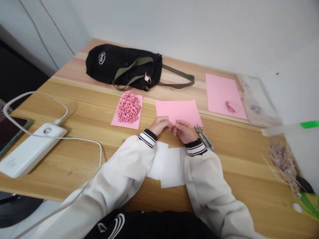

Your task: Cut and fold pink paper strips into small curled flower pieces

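Observation:
My left hand (160,125) and my right hand (184,130) meet fingertip to fingertip over the near edge of a pink paper sheet (178,108). Both are closed in a pinch; whatever lies between the fingers is too small, or too close in colour to the pink paper, to make out. Beside my right hand lie blue-handled thread snips (204,137). White paper pieces (172,167) rest below my wrists, partly hidden by the sleeves. To the left, a heap of pink flower stamens (129,108) sits on a smaller pink sheet (135,124).
At the back lies a black bag (107,66) with green straps and a watch (147,78) on it. Another pink sheet (219,89) bears a small pink piece (229,107). A white power bank (32,149) trails its cable at left; dried flowers (282,162) lie right.

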A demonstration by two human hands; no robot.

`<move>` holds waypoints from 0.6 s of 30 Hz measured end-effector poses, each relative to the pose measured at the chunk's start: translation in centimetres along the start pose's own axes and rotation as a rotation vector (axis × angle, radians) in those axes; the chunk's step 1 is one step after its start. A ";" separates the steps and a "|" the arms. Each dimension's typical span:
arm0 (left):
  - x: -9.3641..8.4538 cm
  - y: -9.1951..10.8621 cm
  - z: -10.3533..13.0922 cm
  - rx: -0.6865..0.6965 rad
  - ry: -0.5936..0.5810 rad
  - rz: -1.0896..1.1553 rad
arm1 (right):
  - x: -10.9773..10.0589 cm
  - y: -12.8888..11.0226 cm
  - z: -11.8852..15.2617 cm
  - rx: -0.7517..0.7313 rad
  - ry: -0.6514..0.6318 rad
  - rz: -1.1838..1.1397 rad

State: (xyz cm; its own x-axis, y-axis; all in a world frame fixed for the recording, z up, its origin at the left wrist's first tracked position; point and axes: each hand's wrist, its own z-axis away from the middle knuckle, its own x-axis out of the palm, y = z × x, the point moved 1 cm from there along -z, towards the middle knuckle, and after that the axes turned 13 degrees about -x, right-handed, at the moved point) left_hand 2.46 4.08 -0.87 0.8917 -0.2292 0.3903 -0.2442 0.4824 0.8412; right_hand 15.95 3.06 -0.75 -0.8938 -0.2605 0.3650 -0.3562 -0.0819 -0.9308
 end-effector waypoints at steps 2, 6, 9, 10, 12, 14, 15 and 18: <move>0.0 0.0 0.0 0.008 0.006 -0.005 | 0.1 0.0 0.0 -0.004 -0.008 0.012; 0.2 0.1 0.1 0.013 -0.015 -0.002 | 0.1 0.0 0.1 -0.009 -0.013 0.026; 0.4 0.2 0.1 0.015 -0.048 0.010 | -0.1 0.2 0.2 -0.023 -0.014 0.036; 0.4 0.2 0.1 0.016 -0.051 0.006 | -0.1 0.3 0.2 -0.026 -0.019 0.040; 0.4 0.2 0.2 0.020 -0.035 -0.008 | -0.1 0.3 0.2 -0.031 -0.026 0.048; 0.4 0.3 0.2 0.025 -0.013 -0.029 | 0.0 0.3 0.2 -0.030 -0.015 0.052; 0.4 0.3 0.2 0.026 -0.005 -0.038 | 0.0 0.3 0.2 -0.029 -0.005 0.051; 0.3 0.2 0.2 0.027 0.000 -0.068 | 0.3 0.1 0.2 -0.021 0.011 0.052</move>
State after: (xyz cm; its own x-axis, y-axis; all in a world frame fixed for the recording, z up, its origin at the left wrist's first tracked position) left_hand 2.55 3.95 -0.48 0.9067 -0.2606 0.3316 -0.1931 0.4424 0.8758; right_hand 15.77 2.75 -0.74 -0.9141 -0.2534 0.3164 -0.3149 -0.0480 -0.9479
